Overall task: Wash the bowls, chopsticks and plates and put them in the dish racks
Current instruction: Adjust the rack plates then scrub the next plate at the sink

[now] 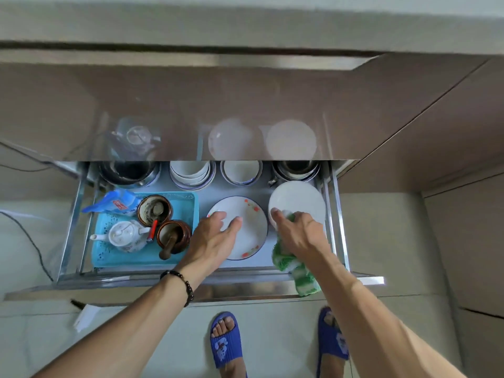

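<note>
A pulled-out dish rack drawer (336,214) lies open below me. In its front middle rests a white plate with red flowers and a dark rim (252,214). My left hand (215,236) reaches over it with straight fingers touching its left part. To the right lies a plain white plate (298,197). My right hand (296,230) grips the near edge of that plate together with a green-and-white cloth (296,268), which hangs down under the wrist. Stacks of white bowls (191,173) (240,171) stand along the drawer's back.
A blue tray (191,203) on the left holds a white teapot (124,236), two brown jars (154,210) and a blue packet (116,204). Metal pots (128,171) stand at the back left, metal bowls (296,169) at the back right. The glossy drawer above overhangs the back. My slippered feet stand below.
</note>
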Available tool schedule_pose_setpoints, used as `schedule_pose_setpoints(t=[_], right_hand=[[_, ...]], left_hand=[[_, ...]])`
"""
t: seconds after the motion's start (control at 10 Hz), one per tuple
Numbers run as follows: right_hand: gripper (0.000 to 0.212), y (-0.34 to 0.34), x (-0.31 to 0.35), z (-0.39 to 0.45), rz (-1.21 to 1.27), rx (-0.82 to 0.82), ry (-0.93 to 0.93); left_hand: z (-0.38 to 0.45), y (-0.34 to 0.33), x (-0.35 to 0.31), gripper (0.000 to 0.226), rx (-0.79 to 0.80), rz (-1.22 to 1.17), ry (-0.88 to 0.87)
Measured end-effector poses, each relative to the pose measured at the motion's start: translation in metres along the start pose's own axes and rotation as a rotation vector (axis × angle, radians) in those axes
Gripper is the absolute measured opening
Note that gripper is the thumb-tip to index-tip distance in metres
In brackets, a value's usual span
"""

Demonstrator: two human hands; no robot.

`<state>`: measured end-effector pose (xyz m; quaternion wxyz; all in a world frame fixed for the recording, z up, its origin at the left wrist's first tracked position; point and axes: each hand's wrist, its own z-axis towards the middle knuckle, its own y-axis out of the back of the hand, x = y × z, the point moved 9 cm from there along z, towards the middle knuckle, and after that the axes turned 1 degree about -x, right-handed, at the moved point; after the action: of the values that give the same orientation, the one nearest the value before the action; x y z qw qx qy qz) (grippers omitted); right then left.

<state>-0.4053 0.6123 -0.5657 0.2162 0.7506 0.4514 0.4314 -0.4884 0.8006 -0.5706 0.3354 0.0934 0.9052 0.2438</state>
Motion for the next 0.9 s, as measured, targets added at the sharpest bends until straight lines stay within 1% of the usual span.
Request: schedule_pose_setpoints(t=[0.1, 0.2, 0.3, 0.4, 0.5, 0.6, 0.7, 0.8, 0.9], right_hand=[[0.060, 0.063, 0.040, -0.043, 0.085, 0.080, -0.084], [0.078, 0.117, 0.073, -0.063, 0.052, 0.025, 0.035], [0.072, 0.186, 0.105, -0.085, 0.146, -0.049, 0.061], [0.043, 0.249, 0.125, -0.100, 0.223, -0.129, 0.079], [0.040, 0.305, 0.140, -0.109, 0.248, -0.175, 0.115], [0.049, 0.353, 0.140, -0.098, 0.353, -0.205, 0.089], [0.053, 0.393, 0.133, -0.069, 0.411, -0.218, 0.066], [0.053, 0.427, 0.126, -0.026, 0.452, -0.219, 0.044], [0.051, 0.453, 0.123, 0.023, 0.431, -0.188, 0.034]], left_hand=[[-0.033, 0.027, -0.055, 0.047, -0.035, 0.024, -0.100], [-0.069, 0.054, -0.112, 0.042, -0.060, 0.017, -0.190], [-0.107, 0.081, -0.174, 0.041, -0.061, -0.012, -0.300], [-0.138, 0.108, -0.230, 0.039, -0.102, 0.016, -0.393], [-0.160, 0.134, -0.284, 0.039, -0.153, 0.010, -0.471], [-0.166, 0.149, -0.330, 0.041, -0.197, -0.004, -0.505], [-0.158, 0.150, -0.370, 0.050, -0.216, 0.020, -0.503], [-0.135, 0.145, -0.401, 0.056, -0.244, 0.010, -0.438], [-0.107, 0.138, -0.422, 0.063, -0.267, -0.043, -0.341]])
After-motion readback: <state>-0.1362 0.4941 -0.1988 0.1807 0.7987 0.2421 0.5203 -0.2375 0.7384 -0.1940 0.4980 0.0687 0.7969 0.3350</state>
